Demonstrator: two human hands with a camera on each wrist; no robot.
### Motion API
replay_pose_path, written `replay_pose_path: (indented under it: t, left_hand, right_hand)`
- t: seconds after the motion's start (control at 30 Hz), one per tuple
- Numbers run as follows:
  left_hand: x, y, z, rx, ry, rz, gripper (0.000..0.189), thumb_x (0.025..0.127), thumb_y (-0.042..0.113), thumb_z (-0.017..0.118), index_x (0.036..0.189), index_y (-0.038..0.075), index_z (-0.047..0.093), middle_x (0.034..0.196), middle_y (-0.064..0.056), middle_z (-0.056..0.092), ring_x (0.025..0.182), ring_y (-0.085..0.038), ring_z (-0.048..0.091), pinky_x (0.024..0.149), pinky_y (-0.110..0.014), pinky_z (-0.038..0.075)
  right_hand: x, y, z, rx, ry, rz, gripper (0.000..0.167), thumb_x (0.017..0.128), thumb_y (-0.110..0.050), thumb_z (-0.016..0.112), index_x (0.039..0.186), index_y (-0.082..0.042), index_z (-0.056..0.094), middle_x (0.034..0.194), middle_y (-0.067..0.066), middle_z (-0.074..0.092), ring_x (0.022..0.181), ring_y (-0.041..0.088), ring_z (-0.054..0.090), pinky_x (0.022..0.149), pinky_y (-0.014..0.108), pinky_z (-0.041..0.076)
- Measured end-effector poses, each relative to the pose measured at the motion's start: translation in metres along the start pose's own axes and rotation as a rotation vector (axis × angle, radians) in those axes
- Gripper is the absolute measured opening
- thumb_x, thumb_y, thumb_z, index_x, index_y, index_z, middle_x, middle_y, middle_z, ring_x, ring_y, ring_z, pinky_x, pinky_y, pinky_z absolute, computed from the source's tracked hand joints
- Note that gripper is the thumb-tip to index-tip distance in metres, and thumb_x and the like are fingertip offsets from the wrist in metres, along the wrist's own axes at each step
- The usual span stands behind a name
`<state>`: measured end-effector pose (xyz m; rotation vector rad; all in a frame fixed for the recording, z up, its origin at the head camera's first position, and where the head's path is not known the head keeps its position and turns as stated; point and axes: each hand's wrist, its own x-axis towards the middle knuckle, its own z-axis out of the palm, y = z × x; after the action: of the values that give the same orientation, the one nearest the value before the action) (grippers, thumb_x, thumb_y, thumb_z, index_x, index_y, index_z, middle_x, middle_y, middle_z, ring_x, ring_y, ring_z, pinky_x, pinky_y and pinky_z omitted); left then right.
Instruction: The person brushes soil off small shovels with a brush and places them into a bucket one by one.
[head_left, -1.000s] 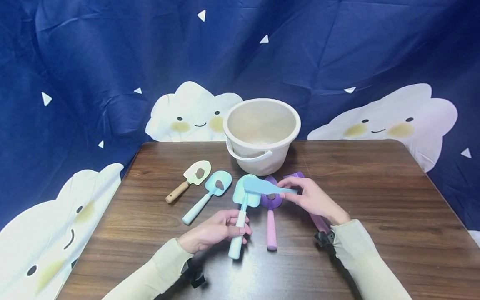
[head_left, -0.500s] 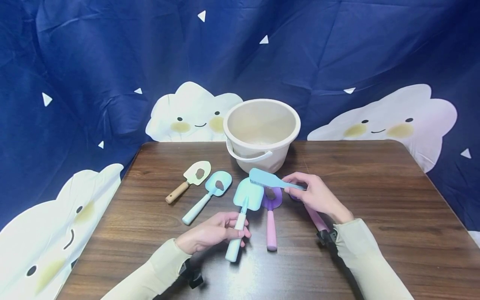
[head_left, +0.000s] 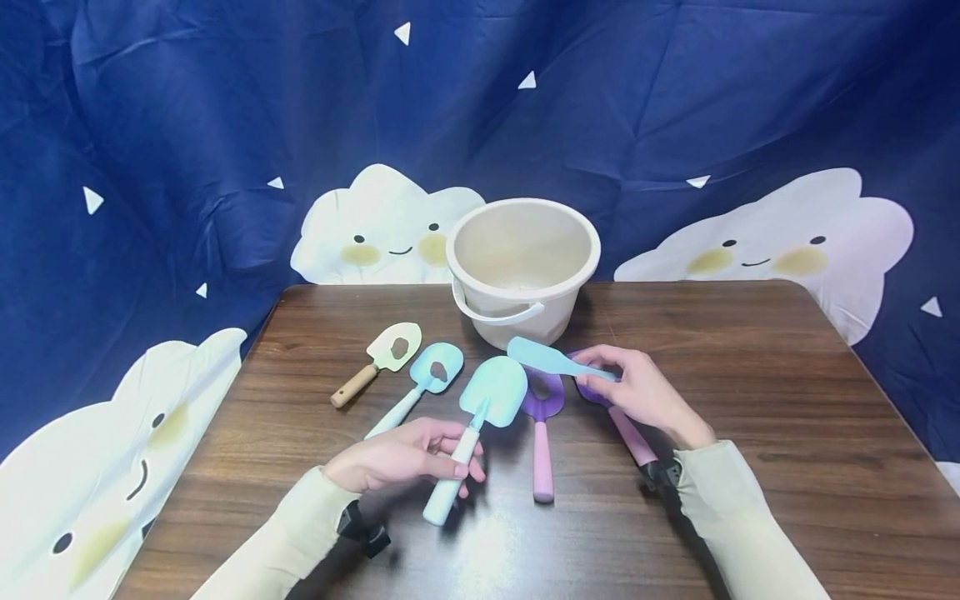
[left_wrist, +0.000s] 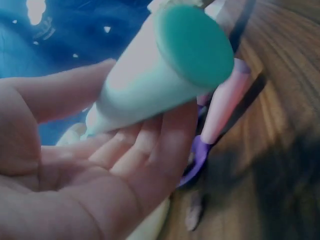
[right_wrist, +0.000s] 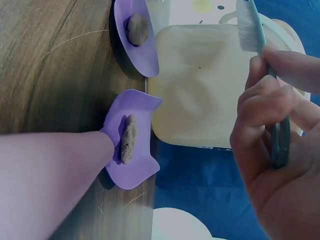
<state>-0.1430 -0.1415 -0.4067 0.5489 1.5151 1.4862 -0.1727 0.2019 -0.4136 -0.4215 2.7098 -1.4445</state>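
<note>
Left hand: the left hand [head_left: 405, 457], at lower centre of the head view, holds the pale handle of the light-blue shovel [head_left: 492, 392] between thumb and fingers; in the left wrist view the handle lies across the fingers, its green end towards the camera.
Light-blue shovel: near the centre of the frame, tilted, blade pointing to the upper right and handle to the lower left.
Right hand: the right hand [head_left: 637, 392], right of centre, pinches the thin handle of the blue brush [head_left: 546, 358] between thumb and fingers.
Blue brush: head pointing left, just beside the blade's upper right edge; whether the two touch I cannot tell. Pale bristles show at the upper right of the right wrist view.
Purple shovels: one with a pink handle [head_left: 542, 442] lies at centre; another [head_left: 632, 436] lies partly under the right hand. In the right wrist view each purple blade bears a brown lump [right_wrist: 128, 140].
Left of centre: a cream trowel [head_left: 383, 355] with a wooden handle and a second blue shovel [head_left: 409, 400], each with a brown patch on its blade.
Bucket: the beige bucket [head_left: 566, 310] stands upright at upper centre, on the far edge of the brown table [head_left: 750, 375].
Backdrop: a navy cloth [head_left: 570, 125] with smiling clouds.
</note>
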Motion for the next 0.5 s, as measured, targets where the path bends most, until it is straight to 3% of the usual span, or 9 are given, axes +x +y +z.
replay_pose_path:
  t: [0.13, 0.37, 0.5]
  left_hand:
    - [-0.002, 0.009, -0.003, -0.003, -0.002, 0.019, 0.034, 0.092, 0.005, 0.062, 0.121, -0.008, 0.050, 0.105, -0.010, 0.064, 0.092, -0.027, 0.068, 0.089, -0.051, 0.055]
    - [-0.004, 0.035, -0.007, 0.105, 0.099, 0.077, 0.042, 0.091, 0.008, 0.065, 0.130, 0.001, 0.052, 0.102, -0.011, 0.059, 0.100, -0.046, 0.065, 0.092, -0.040, 0.055]
    - [-0.002, 0.047, -0.010, 0.107, 0.188, 0.089, 0.046, 0.089, 0.007, 0.067, 0.132, 0.002, 0.052, 0.106, -0.012, 0.063, 0.097, -0.041, 0.068, 0.092, -0.039, 0.056]
  right_hand:
    - [0.000, 0.002, 0.001, 0.004, -0.013, 0.010, 0.020, 0.089, -0.017, 0.069, 0.109, -0.019, 0.068, 0.087, 0.011, 0.072, 0.074, 0.022, 0.065, 0.060, 0.024, 0.051]
    - [-0.002, 0.004, 0.002, -0.057, -0.011, -0.003, 0.023, 0.087, -0.016, 0.071, 0.110, -0.019, 0.068, 0.086, 0.006, 0.073, 0.075, 0.013, 0.061, 0.065, 0.022, 0.048]
    - [-0.002, 0.005, 0.003, -0.064, -0.014, -0.029, 0.023, 0.086, -0.016, 0.072, 0.109, -0.016, 0.069, 0.084, 0.006, 0.072, 0.074, 0.011, 0.058, 0.065, 0.022, 0.046]
